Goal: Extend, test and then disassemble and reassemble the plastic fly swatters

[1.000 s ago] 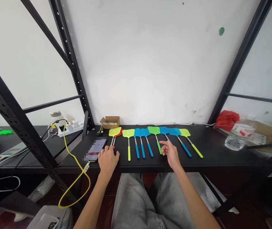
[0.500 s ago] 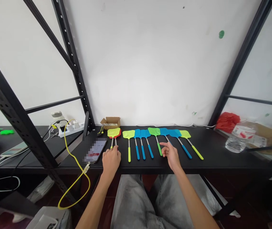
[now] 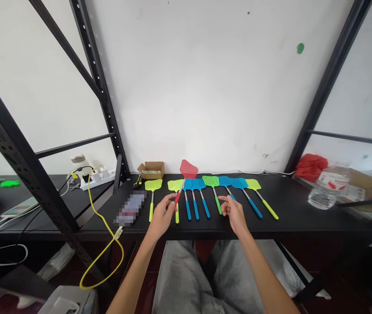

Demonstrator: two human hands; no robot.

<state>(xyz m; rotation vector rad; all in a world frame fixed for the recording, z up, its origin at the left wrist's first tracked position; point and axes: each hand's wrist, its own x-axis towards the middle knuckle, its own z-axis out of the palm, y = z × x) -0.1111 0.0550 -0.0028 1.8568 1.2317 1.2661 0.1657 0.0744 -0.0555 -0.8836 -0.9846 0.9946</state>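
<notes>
A row of small fly swatters lies on the black shelf [image 3: 297, 209]: yellow ones, blue ones [image 3: 194, 194] and a green one [image 3: 212, 185]. My left hand [image 3: 164, 214] pinches the handle of a red fly swatter [image 3: 186, 172] and holds it lifted, head tilted up to the right above the row. The leftmost yellow fly swatter [image 3: 152, 192] lies just left of that hand. My right hand [image 3: 235, 212] rests on the shelf by a blue handle, fingers loosely curled with the forefinger pointing left, holding nothing.
A phone [image 3: 130, 208] lies left of the swatters, with a yellow cable [image 3: 99, 226] hanging off the shelf edge. A small cardboard box [image 3: 151, 169] stands at the back. A power strip [image 3: 96, 178] sits at left; a water bottle [image 3: 328, 189] and red bag [image 3: 310, 165] at right.
My left hand has taken the red swatter from under the leftmost yellow one and lifted it up and to the right. The right hand has barely moved.
</notes>
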